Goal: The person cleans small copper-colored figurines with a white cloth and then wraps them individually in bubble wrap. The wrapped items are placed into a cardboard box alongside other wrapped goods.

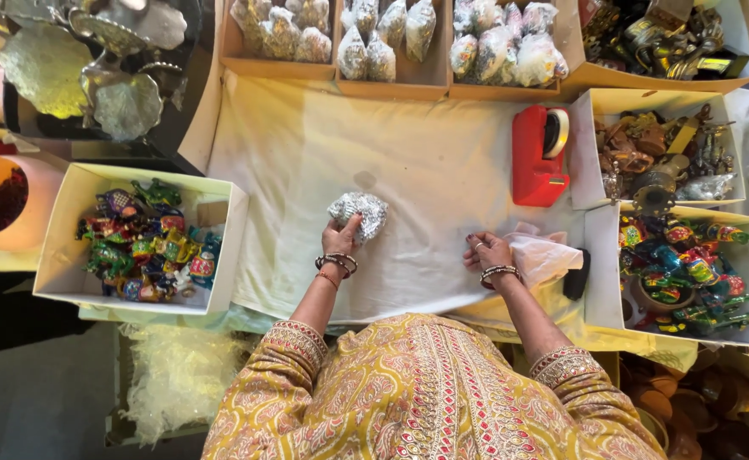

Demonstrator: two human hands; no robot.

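Near the centre of the frame our left hand [340, 237] gripped the wrapped bundle [358, 213] on the white cloth [425, 170], while our right hand [487, 252], fingers curled, pressed on the loose white sheet [545, 255] at lower right. We judged 1 risk: gripped only from below, the bundle's wrap could have come loose.

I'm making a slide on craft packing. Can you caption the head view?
Left hand grips a silver-wrapped bundle on a white cloth while the right hand touches tissue paper.
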